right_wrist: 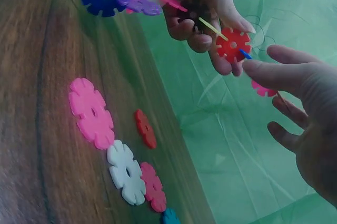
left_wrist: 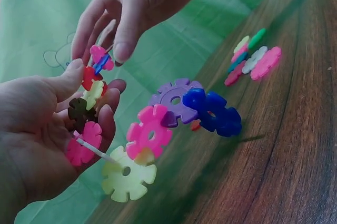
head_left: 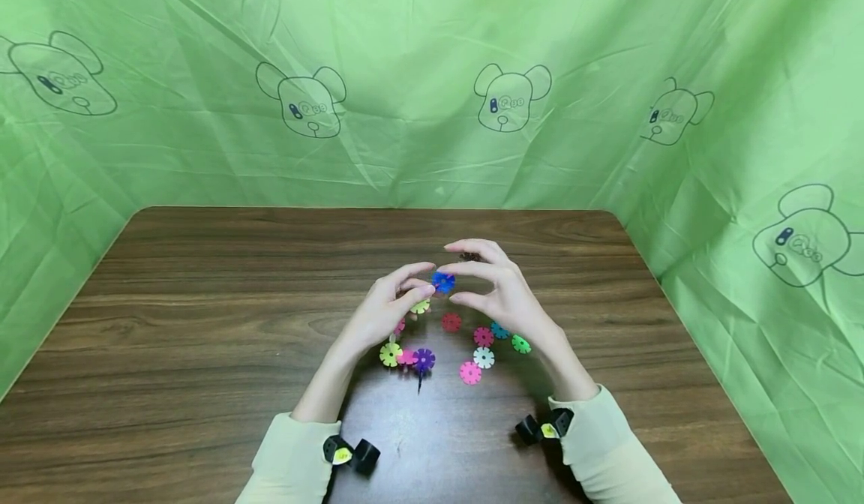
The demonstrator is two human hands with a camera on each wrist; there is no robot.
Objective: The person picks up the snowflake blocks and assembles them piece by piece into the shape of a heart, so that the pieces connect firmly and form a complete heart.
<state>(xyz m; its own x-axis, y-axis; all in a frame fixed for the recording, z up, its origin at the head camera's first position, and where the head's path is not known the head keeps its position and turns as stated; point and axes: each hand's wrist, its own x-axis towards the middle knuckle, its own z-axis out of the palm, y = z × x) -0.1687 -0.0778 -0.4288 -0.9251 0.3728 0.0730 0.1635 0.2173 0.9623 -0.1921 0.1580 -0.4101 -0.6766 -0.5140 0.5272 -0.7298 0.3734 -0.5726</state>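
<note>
Notched plastic flower discs are slotted into a long chain; a yellow-green disc (head_left: 391,354) and a purple disc (head_left: 424,360) belong to its near stretch. My left hand (head_left: 383,310) pinches the chain at a red disc (right_wrist: 233,45), thumb on one side and fingers behind. A blue disc (head_left: 443,282) slots into that red one, followed by a pink disc (left_wrist: 101,57). My right hand (head_left: 502,294) surrounds this end, its thumb apart from the index finger. Between its fingers shows a brown disc (head_left: 470,256). The chain's other end, a dark blue disc (left_wrist: 213,112), hangs free.
Several loose discs lie on the brown wooden table (head_left: 223,339), among them a red disc (head_left: 451,322), a white disc (head_left: 483,357), a pink disc (head_left: 470,373) and a green disc (head_left: 520,344). Green cloth (head_left: 418,159) hangs around the table's back and sides.
</note>
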